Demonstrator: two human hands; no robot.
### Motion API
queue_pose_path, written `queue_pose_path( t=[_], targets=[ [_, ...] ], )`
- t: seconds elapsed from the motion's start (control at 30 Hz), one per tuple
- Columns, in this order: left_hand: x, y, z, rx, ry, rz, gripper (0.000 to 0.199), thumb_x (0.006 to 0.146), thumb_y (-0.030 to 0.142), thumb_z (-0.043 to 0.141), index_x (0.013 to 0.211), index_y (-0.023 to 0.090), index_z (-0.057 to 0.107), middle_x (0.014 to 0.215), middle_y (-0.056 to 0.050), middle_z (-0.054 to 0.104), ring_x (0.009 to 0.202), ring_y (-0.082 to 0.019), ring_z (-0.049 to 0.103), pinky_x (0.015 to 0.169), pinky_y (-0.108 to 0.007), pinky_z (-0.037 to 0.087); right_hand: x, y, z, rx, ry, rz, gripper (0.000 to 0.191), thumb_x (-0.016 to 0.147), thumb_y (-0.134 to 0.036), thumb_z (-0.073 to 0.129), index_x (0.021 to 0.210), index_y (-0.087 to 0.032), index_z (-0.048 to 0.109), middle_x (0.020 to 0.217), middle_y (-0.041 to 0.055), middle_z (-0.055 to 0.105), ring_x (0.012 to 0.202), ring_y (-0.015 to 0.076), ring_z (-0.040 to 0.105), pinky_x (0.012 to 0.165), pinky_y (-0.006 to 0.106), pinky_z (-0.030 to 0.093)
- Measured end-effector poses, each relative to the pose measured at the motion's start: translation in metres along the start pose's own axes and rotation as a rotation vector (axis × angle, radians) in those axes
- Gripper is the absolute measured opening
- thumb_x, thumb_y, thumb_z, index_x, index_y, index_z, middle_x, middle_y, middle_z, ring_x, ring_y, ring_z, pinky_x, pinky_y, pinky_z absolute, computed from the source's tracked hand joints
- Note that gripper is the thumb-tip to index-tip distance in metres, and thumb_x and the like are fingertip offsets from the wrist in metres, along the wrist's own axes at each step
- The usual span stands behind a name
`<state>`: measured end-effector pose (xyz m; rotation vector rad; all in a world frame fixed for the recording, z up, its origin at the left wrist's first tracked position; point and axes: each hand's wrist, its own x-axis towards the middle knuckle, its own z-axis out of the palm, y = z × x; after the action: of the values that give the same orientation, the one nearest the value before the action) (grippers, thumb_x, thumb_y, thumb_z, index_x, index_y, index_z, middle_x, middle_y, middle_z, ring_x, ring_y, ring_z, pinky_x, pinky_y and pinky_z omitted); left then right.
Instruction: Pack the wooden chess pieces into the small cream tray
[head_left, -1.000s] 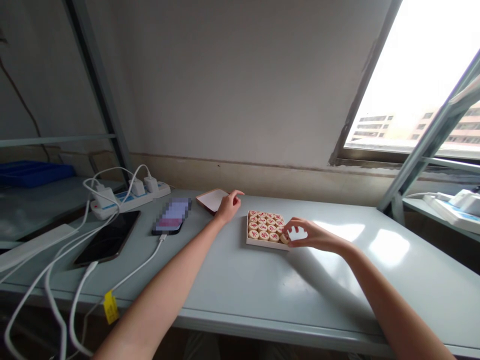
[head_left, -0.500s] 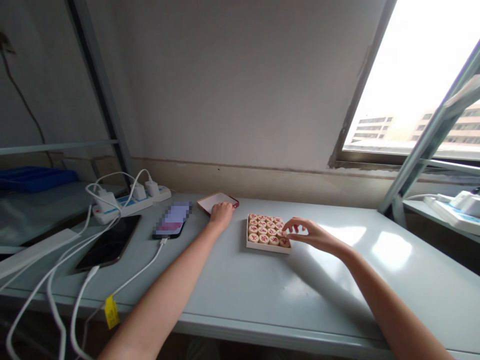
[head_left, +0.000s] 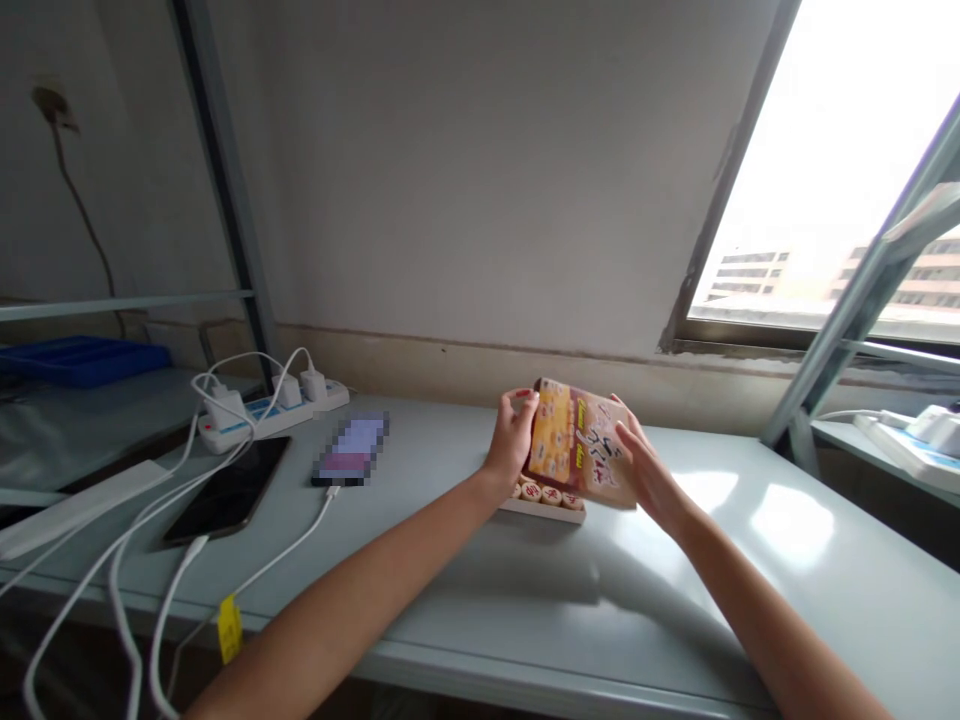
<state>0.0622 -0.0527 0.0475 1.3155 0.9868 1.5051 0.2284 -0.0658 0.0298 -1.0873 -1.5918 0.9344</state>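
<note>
A printed Chinese chess box lid (head_left: 581, 440), yellow and brown with lettering, is held tilted above the table between my two hands. My left hand (head_left: 514, 435) grips its left edge and my right hand (head_left: 641, 465) its right edge. Beneath the lid, the white box base (head_left: 541, 511) rests on the table, mostly covered from view. Its front row of round wooden chess pieces (head_left: 551, 494), marked with red characters, shows below the lid's lower edge.
On the grey table (head_left: 480, 600), a phone (head_left: 349, 450) and a dark tablet-like device (head_left: 229, 490) lie at left with white cables. Behind them sits a power strip (head_left: 277, 410) with chargers. A metal post (head_left: 832, 330) rises at right.
My left hand has lifted the lid from the table's back and brought it right, over the base, turned printed side up. My right hand has left the pieces and taken the lid's right edge.
</note>
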Motion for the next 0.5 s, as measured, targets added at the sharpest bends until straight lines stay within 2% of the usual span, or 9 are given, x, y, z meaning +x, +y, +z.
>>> queue_pose_path(
  t=[0.07, 0.13, 0.27, 0.37, 0.5],
  targets=[
    [-0.001, -0.008, 0.000, 0.086, -0.016, -0.063, 0.040, 0.085, 0.037, 0.033, 0.120, 0.019, 0.028, 0.098, -0.006, 0.058, 0.089, -0.015, 0.057, 0.075, -0.024, 0.045, -0.003, -0.003, 0.004, 0.052, -0.041, 0.099, 0.071, 0.077, -0.061, 0.032, 0.135, -0.032, 0.002, 0.134, 0.0032, 0.034, 0.109, 0.0223, 0.047, 0.082, 0.033, 0.047],
    [0.001, -0.015, -0.003, 0.178, -0.026, -0.070, 0.046, 0.086, 0.037, 0.031, 0.127, 0.020, 0.020, 0.104, -0.007, 0.058, 0.094, -0.016, 0.056, 0.079, -0.027, 0.044, -0.005, -0.004, 0.010, 0.104, -0.062, 0.177, 0.073, 0.077, -0.057, 0.037, 0.135, -0.030, 0.003, 0.132, 0.0037, 0.038, 0.109, 0.0219, 0.048, 0.085, 0.033, 0.046],
    [0.011, -0.028, -0.011, 0.341, -0.102, -0.003, 0.048, 0.084, 0.032, 0.033, 0.129, 0.018, 0.025, 0.125, -0.010, 0.047, 0.112, -0.019, 0.046, 0.091, -0.030, 0.037, -0.003, 0.007, 0.021, 0.169, -0.051, 0.236, 0.078, 0.077, -0.051, 0.042, 0.136, -0.028, -0.003, 0.132, 0.0042, 0.037, 0.114, 0.0203, 0.042, 0.091, 0.033, 0.042],
    [0.021, -0.038, -0.019, 0.486, -0.160, -0.046, 0.049, 0.081, 0.026, 0.036, 0.129, 0.014, 0.029, 0.133, -0.012, 0.038, 0.120, -0.021, 0.037, 0.097, -0.032, 0.031, 0.004, 0.024, 0.029, 0.141, -0.041, 0.218, 0.079, 0.077, -0.052, 0.040, 0.136, -0.027, -0.007, 0.138, 0.0044, 0.028, 0.120, 0.0191, 0.035, 0.096, 0.034, 0.036],
    [0.032, -0.050, -0.030, 0.707, -0.186, -0.159, 0.052, 0.078, 0.024, 0.038, 0.128, 0.012, 0.032, 0.135, -0.012, 0.033, 0.129, -0.023, 0.020, 0.105, -0.039, 0.012, 0.018, 0.049, 0.035, -0.096, 0.002, 0.189, 0.076, 0.076, -0.053, 0.039, 0.137, -0.024, 0.004, 0.143, 0.0039, 0.009, 0.127, 0.0200, 0.020, 0.103, 0.035, 0.024]
  ],
)
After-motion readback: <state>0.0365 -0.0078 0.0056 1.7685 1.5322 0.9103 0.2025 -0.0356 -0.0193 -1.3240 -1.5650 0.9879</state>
